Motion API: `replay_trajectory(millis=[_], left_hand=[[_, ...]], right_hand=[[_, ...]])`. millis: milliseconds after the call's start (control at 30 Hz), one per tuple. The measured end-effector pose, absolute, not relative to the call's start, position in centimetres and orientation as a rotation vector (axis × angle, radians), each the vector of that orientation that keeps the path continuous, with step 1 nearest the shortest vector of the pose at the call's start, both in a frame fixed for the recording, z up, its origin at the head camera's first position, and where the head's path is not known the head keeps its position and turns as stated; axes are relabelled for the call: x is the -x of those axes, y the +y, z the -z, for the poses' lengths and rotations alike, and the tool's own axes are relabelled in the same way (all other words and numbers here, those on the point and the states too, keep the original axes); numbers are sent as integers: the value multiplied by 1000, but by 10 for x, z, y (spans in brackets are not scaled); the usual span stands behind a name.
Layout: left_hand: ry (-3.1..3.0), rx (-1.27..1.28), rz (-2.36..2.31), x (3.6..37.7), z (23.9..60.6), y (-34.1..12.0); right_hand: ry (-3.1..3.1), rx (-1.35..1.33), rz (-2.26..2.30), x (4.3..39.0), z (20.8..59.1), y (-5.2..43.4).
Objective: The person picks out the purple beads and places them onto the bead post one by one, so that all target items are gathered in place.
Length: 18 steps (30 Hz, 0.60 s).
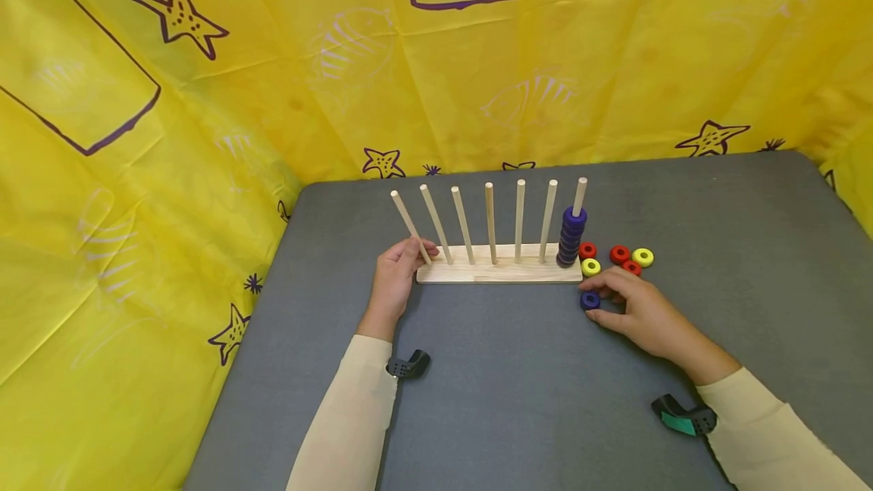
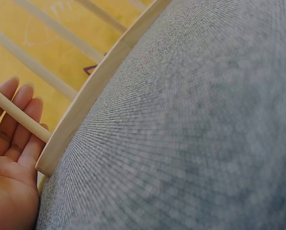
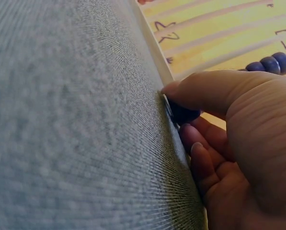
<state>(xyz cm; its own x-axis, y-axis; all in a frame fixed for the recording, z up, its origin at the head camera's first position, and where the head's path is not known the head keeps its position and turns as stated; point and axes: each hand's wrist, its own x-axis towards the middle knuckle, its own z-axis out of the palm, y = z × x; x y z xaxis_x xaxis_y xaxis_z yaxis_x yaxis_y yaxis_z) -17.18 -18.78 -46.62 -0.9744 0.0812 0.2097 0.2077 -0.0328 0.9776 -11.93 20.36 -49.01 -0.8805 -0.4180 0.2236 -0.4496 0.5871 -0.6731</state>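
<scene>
A pale wooden rack [image 1: 498, 274] with a row of upright pegs lies across the table. At its left end my left hand [image 1: 394, 279] holds the outermost peg [image 2: 23, 116], thumb at the peg and fingers [image 2: 20, 112] behind it. Several dark blue rings [image 1: 571, 237] are stacked on the rightmost peg; the other pegs carry none. Just in front of the rack's right corner, my right hand [image 1: 637, 313] pinches a loose blue ring [image 1: 589, 300] between thumb and fingers. In the right wrist view this ring [image 3: 183, 114] is partly hidden by the thumb, low by the table surface.
Red rings [image 1: 620, 254] and yellow rings [image 1: 643, 257] lie loose to the right of the rack, just beyond my right hand. A grey cloth covers the table [image 1: 505, 385]. Yellow patterned fabric [image 1: 450, 82] hangs behind and at the left.
</scene>
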Motion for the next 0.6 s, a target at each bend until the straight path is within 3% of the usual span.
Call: replay_trajectory(millis=[600], left_hand=[[-2135, 318, 2151, 172, 466, -189]], right_hand=[[-2712, -696, -1220, 118, 487, 202]])
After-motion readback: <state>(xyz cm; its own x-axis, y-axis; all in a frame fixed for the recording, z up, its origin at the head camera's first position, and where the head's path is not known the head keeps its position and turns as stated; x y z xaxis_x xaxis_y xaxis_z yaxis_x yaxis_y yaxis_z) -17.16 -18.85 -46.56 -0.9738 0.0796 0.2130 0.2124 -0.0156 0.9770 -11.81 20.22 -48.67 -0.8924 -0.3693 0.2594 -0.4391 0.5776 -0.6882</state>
